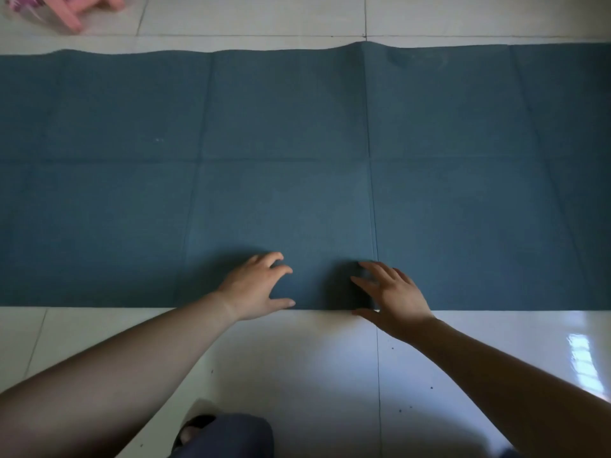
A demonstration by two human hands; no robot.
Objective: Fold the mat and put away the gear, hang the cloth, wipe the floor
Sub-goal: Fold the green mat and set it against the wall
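A dark blue mat (297,133) lies flat across the white tiled floor, running past both side edges of the view, with fold creases crossing it. My left hand (254,287) rests at the mat's near edge, fingers spread and curved, thumb along the edge. A little to its right, my right hand (393,299) lies at the same near edge with fingers apart on the mat and the thumb at the rim. Neither hand has the mat lifted; it lies flat under both.
A pink plastic object (96,8) and a clear bag with purple contents (20,4) sit on the floor beyond the mat at top left. White glossy tiles (314,375) fill the near side. My knee in dark cloth (228,434) shows at the bottom.
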